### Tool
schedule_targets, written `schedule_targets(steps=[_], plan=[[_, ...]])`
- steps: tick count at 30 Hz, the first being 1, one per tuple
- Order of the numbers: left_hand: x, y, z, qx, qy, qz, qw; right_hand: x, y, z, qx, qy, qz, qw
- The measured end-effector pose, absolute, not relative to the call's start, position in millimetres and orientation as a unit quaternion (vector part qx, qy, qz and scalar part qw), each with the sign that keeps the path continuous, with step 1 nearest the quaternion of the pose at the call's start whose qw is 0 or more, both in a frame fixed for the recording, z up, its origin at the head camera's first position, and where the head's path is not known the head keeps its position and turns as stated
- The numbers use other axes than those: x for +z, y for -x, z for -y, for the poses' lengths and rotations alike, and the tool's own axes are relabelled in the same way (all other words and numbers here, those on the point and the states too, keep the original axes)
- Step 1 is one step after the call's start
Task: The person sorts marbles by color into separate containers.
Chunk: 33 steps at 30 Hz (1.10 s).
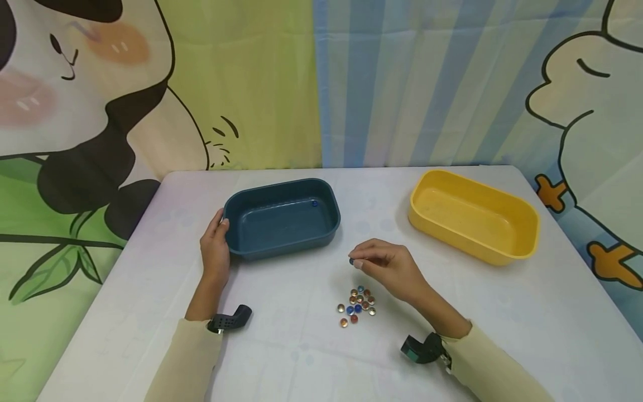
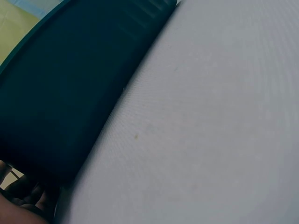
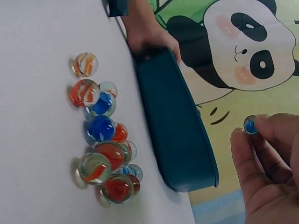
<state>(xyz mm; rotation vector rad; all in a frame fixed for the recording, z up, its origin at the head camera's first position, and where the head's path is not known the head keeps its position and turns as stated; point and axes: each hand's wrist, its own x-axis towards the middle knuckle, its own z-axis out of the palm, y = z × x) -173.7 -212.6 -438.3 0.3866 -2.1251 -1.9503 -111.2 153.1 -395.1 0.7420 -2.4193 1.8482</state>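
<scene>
My right hand point(image 1: 389, 265) pinches a blue marble point(image 3: 250, 124) between thumb and fingertips, raised above the table between the two tubs. My left hand point(image 1: 216, 245) grips the left end of a dark teal plastic tub point(image 1: 281, 250), thumb at the rim and fingers along the outer wall. One dark blue marble point(image 1: 314, 203) lies inside that tub, toward its back right. Below my right hand is a loose cluster of glass marbles point(image 3: 101, 128), with blue, red, orange and clear swirls. The left wrist view mostly shows the tub's side wall point(image 2: 70, 93).
A yellow plastic tub point(image 1: 452, 237) sits at the right rear of the table. White cloth point(image 1: 281, 346) covers the tabletop. Behind the table hangs a printed curtain point(image 1: 372, 84) with cartoon animals and stripes.
</scene>
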Motion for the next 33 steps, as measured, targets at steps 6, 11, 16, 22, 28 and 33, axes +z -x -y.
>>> schedule_targets(steps=[6, 11, 16, 22, 28, 33], plan=[[-440.0, 175.0, 213.2, -0.667, -0.135, 0.724, 0.11, -384.4, 117.1, -149.8, 0.59, -0.221, 0.776, 0.013], [-440.4, 173.8, 213.0, -0.66, -0.139, 0.73, 0.107, -363.6, 117.7, -142.0, 0.589, -0.204, 0.781, 0.023], [-438.7, 173.1, 213.1, -0.659, -0.139, 0.731, 0.109, -354.0, 125.5, -137.8, 0.593, -0.201, 0.779, 0.034], [-437.1, 172.9, 212.9, -0.66, -0.138, 0.731, 0.109, -349.6, 132.2, -138.7, 0.595, -0.201, 0.776, 0.045], [-436.4, 173.4, 213.2, -0.663, -0.135, 0.729, 0.108, -344.5, 137.5, -138.5, 0.581, -0.201, 0.786, 0.069], [-437.2, 173.5, 214.0, -0.663, -0.137, 0.728, 0.11, -357.2, 158.7, -143.5, 0.584, -0.207, 0.781, 0.078]])
